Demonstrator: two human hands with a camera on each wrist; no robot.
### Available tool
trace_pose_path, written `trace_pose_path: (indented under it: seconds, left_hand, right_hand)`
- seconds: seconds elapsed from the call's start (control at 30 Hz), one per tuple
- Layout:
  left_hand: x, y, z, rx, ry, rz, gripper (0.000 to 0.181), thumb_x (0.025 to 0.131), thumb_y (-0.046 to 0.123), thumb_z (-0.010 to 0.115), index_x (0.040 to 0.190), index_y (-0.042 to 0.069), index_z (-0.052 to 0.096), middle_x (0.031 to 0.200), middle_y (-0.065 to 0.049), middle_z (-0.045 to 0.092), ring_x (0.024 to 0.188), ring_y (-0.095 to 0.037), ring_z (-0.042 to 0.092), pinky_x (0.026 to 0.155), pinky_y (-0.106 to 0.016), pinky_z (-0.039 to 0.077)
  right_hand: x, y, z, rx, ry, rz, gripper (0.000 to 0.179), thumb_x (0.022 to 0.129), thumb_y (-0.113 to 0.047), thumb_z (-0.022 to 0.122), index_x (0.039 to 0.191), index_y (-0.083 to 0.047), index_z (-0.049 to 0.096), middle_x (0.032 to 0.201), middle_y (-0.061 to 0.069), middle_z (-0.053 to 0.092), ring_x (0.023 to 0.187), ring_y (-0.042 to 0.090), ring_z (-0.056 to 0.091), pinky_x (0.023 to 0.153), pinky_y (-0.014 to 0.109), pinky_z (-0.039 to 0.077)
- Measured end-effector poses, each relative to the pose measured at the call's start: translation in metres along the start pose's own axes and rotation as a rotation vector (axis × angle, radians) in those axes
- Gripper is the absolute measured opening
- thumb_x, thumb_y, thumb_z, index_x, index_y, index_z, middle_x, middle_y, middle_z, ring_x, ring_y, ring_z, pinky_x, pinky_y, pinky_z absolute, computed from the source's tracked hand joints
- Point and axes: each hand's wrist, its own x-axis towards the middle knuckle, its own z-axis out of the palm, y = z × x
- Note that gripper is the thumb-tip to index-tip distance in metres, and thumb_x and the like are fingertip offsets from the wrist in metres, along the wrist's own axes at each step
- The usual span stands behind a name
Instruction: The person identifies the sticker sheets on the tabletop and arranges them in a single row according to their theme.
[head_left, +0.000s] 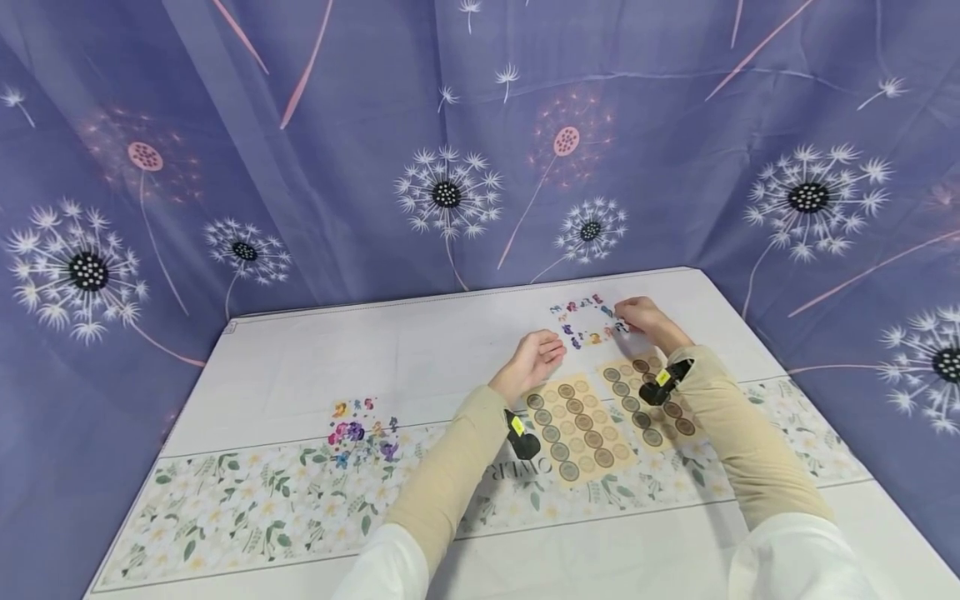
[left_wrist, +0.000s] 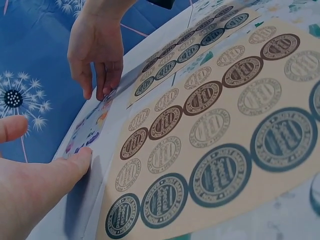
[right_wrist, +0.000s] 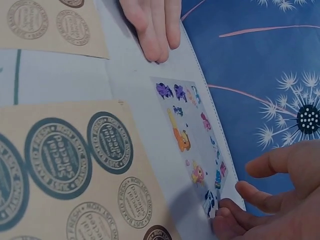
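A clear sticker sheet (head_left: 585, 320) with small colourful cartoon ponies around its border lies flat near the table's back edge. My right hand (head_left: 645, 318) is at its right side, fingertips down at the sheet's edge; in the right wrist view the fingers (right_wrist: 267, 200) are loosely bent beside a blue-and-white pony. Opposite, my left hand (head_left: 534, 357) hovers by the sheet's near left corner with relaxed fingers and nothing held. In the left wrist view its thumb (left_wrist: 75, 165) reaches toward the purple ponies. Closer to me lie two tan sheets of round labels, the left one (head_left: 577, 429) beneath my left wrist.
The right tan label sheet (head_left: 619, 377) is partly hidden by my right forearm. Another clear pony sticker sheet (head_left: 356, 432) lies farther left, over the floral band (head_left: 247, 508) of the table cover. A purple dandelion curtain (head_left: 337, 183) hangs behind the table.
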Motion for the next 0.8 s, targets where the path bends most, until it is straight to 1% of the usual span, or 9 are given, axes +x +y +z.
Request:
trace_pose_path:
  seconds: [0.07, 0.2, 0.3, 0.37, 0.43, 0.5, 0.6, 0.7, 0.8]
  left_hand:
    - [0.0013, 0.0000, 0.0019, -0.017, 0.000, 0.001, 0.056, 0.094, 0.007, 0.043, 0.144, -0.014, 0.026, 0.153, -0.030, 0.026, 0.144, -0.039, 0.027, 0.125, -0.040, 0.022]
    - [0.0036, -0.0004, 0.0043, -0.051, 0.009, 0.003, 0.058, 0.093, 0.006, 0.043, 0.145, -0.013, 0.024, 0.154, -0.029, 0.024, 0.145, -0.039, 0.025, 0.125, -0.040, 0.020]
    - [0.0048, -0.0013, 0.0040, -0.070, 0.014, -0.003, 0.058, 0.094, 0.006, 0.042, 0.145, -0.013, 0.023, 0.154, -0.028, 0.023, 0.145, -0.038, 0.024, 0.126, -0.040, 0.020]
    - [0.0054, -0.0019, 0.0033, -0.075, 0.015, -0.007, 0.058, 0.094, 0.006, 0.041, 0.145, -0.012, 0.023, 0.154, -0.028, 0.024, 0.145, -0.037, 0.025, 0.126, -0.040, 0.020]
    - [0.0060, -0.0022, 0.0028, -0.080, 0.013, -0.011, 0.057, 0.094, 0.007, 0.041, 0.145, -0.012, 0.023, 0.154, -0.027, 0.024, 0.146, -0.037, 0.025, 0.126, -0.039, 0.020]
    - [0.0062, -0.0021, 0.0029, -0.083, 0.013, -0.011, 0.058, 0.094, 0.007, 0.042, 0.145, -0.012, 0.023, 0.154, -0.027, 0.025, 0.145, -0.037, 0.025, 0.126, -0.039, 0.020]
    - [0.0062, -0.0014, 0.0038, -0.092, 0.013, -0.009, 0.059, 0.093, 0.007, 0.043, 0.145, -0.012, 0.023, 0.154, -0.027, 0.025, 0.145, -0.037, 0.025, 0.126, -0.039, 0.020]
    - [0.0059, -0.0010, 0.0042, -0.094, 0.009, -0.015, 0.060, 0.093, 0.007, 0.043, 0.146, -0.012, 0.022, 0.155, -0.027, 0.024, 0.146, -0.037, 0.024, 0.126, -0.040, 0.019]
    - [0.0055, -0.0005, 0.0039, -0.096, -0.002, -0.020, 0.061, 0.094, 0.008, 0.042, 0.147, -0.011, 0.019, 0.155, -0.027, 0.022, 0.147, -0.037, 0.023, 0.126, -0.040, 0.017]
  right_hand:
    - [0.0004, -0.0011, 0.0001, -0.008, 0.004, 0.003, 0.057, 0.096, -0.017, 0.044, 0.143, 0.013, 0.033, 0.117, 0.021, 0.050, 0.070, 0.014, 0.040, 0.067, 0.025, 0.041]
    - [-0.0009, -0.0065, 0.0034, -0.034, -0.007, 0.036, 0.055, 0.098, -0.013, 0.038, 0.145, 0.013, 0.027, 0.142, 0.030, 0.037, 0.091, 0.021, 0.045, 0.087, 0.033, 0.047]
    - [-0.0008, -0.0081, 0.0056, -0.023, -0.043, 0.044, 0.055, 0.100, -0.012, 0.036, 0.146, 0.014, 0.023, 0.149, 0.032, 0.030, 0.111, 0.029, 0.043, 0.101, 0.040, 0.046]
    - [-0.0007, -0.0085, 0.0065, -0.017, -0.060, 0.043, 0.054, 0.100, -0.012, 0.036, 0.146, 0.014, 0.022, 0.149, 0.032, 0.030, 0.115, 0.028, 0.042, 0.103, 0.040, 0.045]
    - [0.0000, -0.0081, 0.0065, -0.020, -0.057, 0.033, 0.053, 0.100, -0.011, 0.037, 0.145, 0.014, 0.025, 0.139, 0.032, 0.040, 0.102, 0.024, 0.048, 0.093, 0.035, 0.050]
    - [0.0008, -0.0075, 0.0057, -0.037, -0.037, 0.014, 0.051, 0.099, -0.010, 0.038, 0.142, 0.015, 0.032, 0.113, 0.024, 0.054, 0.078, 0.017, 0.048, 0.076, 0.029, 0.049]
    - [0.0024, -0.0060, 0.0035, -0.071, 0.002, -0.004, 0.049, 0.097, -0.010, 0.040, 0.138, 0.016, 0.039, 0.074, 0.003, 0.048, 0.054, 0.008, 0.034, 0.060, 0.025, 0.041]
    - [0.0036, -0.0057, 0.0021, -0.094, 0.015, -0.002, 0.046, 0.095, -0.010, 0.042, 0.133, 0.016, 0.043, 0.064, -0.007, 0.041, 0.050, 0.006, 0.032, 0.058, 0.024, 0.039]
    - [0.0049, -0.0063, 0.0025, -0.087, 0.001, -0.001, 0.034, 0.094, -0.010, 0.043, 0.117, 0.013, 0.052, 0.064, -0.008, 0.041, 0.052, 0.006, 0.033, 0.057, 0.024, 0.038]
